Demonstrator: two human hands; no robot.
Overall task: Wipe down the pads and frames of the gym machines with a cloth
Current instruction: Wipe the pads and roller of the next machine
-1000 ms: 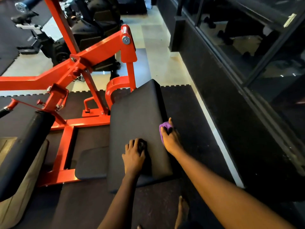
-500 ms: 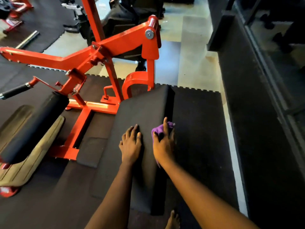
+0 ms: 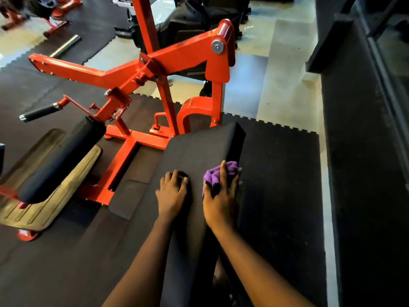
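A large black seat pad [image 3: 199, 149] of a red-framed gym machine [image 3: 181, 60] slopes toward me in the middle of the view. My left hand [image 3: 173, 191] rests flat on the pad with fingers spread. Just to its right, my right hand [image 3: 221, 196] presses a bunched purple cloth [image 3: 221, 173] against the pad's right edge, fingers stretched over the cloth and the thumb hooked round it. A black roller pad [image 3: 62, 160] on the same machine lies at the left above a tan footplate [image 3: 51, 187].
Black rubber floor mats [image 3: 283, 173] surround the machine. A dark low wall with glass above it [image 3: 365, 151] runs along the right. A black handle [image 3: 39, 113] sticks out at left. More red equipment and a steel bar [image 3: 66, 45] lie at the far left.
My right hand with the cloth has shifted along the pad's right edge while my view swung left and closer. My left hand stays planted on the pad.
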